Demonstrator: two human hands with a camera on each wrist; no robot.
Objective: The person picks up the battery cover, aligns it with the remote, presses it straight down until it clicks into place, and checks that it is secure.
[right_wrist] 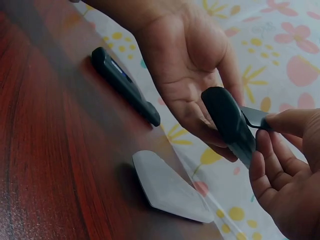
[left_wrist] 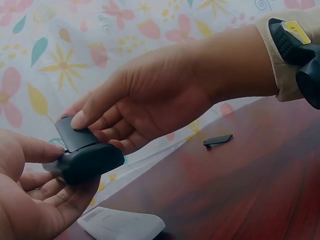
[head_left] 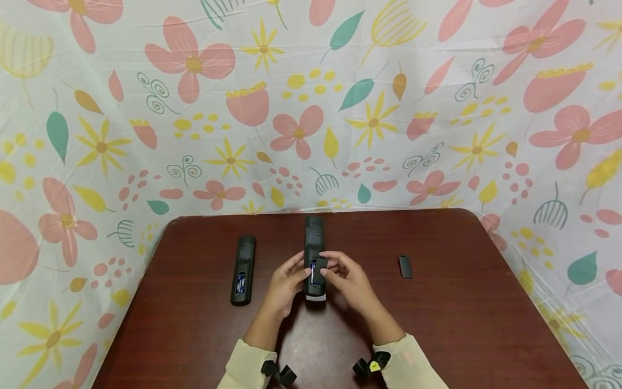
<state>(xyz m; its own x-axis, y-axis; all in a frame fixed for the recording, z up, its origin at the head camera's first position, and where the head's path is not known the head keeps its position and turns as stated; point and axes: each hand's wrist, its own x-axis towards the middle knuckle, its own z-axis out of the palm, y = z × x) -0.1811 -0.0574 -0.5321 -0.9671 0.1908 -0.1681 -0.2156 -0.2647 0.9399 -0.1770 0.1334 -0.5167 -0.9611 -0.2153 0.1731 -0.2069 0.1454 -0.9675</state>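
My left hand [head_left: 285, 285] grips a black remote control [head_left: 315, 235] by its left side, back face up, with batteries [head_left: 313, 273] showing in its compartment. Between thumb and fingers my right hand [head_left: 351, 283] pinches a small black battery cover [left_wrist: 76, 134], which stands tilted at the remote's edge and hides part of the compartment. Below the held remote, a white remote control [right_wrist: 170, 189] lies on the table. A second black remote control [head_left: 243, 267] lies to the left, its compartment uncovered and batteries visible.
Another black battery cover [head_left: 405, 267] lies on the brown table [head_left: 466, 319], to the right of my hands. A flower-patterned cloth [head_left: 301, 70] hangs behind the table and along its sides.
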